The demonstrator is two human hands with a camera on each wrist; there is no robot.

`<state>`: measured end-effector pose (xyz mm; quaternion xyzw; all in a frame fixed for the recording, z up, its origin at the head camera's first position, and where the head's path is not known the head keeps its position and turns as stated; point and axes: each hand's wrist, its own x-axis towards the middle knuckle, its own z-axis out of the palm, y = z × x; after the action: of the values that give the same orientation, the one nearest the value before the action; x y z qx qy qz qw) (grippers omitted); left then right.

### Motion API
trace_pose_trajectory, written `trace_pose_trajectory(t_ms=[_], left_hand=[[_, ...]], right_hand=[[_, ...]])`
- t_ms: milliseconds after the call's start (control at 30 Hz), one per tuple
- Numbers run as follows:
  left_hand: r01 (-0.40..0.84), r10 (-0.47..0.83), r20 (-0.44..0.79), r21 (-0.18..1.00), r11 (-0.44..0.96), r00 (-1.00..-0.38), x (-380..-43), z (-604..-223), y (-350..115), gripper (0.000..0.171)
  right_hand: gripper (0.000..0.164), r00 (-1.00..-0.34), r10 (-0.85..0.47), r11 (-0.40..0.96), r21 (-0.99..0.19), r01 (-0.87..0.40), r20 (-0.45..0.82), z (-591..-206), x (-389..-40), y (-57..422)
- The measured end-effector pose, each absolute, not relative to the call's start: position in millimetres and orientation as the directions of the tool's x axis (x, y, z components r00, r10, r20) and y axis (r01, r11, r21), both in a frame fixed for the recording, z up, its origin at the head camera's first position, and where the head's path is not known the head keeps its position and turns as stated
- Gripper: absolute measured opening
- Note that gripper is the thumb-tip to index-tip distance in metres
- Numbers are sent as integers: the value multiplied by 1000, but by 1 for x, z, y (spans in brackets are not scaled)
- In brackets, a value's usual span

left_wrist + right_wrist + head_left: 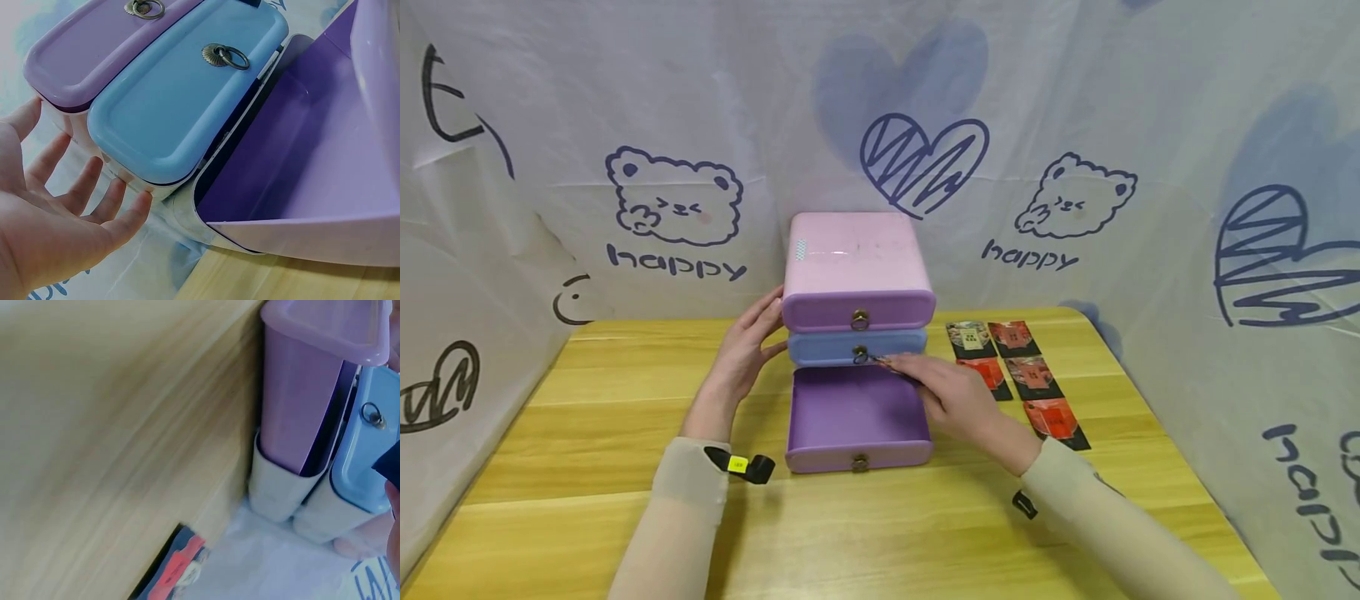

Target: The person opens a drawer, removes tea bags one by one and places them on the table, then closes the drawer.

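A small three-drawer cabinet (856, 250) stands on the table with a pink top. Its bottom purple drawer (857, 408) is pulled out, and nothing shows inside. The purple top drawer (820, 312) and the blue middle drawer (820, 348) are closed, each with a brass ring pull. My left hand (69, 225) spreads its fingers, the tips against the cabinet's left side. In front of the blue drawer, above the bottom one, my right hand (955, 390) pinches a thin flat packet with a dark corner (390, 465); most of it is hidden by the fingers.
Several red and black flat packets (1051, 419) lie in two columns on the wooden table (580, 467), right of the cabinet. A white printed cloth (790, 100) hangs behind and at both sides. Black straps are on both wrists.
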<state>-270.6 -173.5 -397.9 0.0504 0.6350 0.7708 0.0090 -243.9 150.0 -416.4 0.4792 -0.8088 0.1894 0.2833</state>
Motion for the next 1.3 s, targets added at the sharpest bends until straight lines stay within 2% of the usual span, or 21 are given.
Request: trace_pose_trajectory(t_ms=[233, 600, 833, 1133, 1300], left_hand=[[57, 82, 74, 979, -196, -994, -270, -398, -173, 51], [57, 78, 73, 980, -190, -994, -271, -398, -174, 53], [57, 85, 76, 977, -203, -993, -271, -397, -173, 53], [48, 76, 65, 978, -205, -995, -271, -398, -173, 53], [49, 78, 66, 978, -201, -995, -271, -397, -172, 53]], right_hand=[[49, -377, -622, 497, -25, -867, 687, -417, -237, 174], [51, -476, -535, 611, -69, -789, 698, -420, -220, 216], [54, -575, -555, 678, -74, -732, 601, -426, -211, 241], [55, -637, -590, 718, -37, -695, 495, -438, -202, 258], [55, -704, -589, 751, -53, -658, 398, -448, -198, 264]])
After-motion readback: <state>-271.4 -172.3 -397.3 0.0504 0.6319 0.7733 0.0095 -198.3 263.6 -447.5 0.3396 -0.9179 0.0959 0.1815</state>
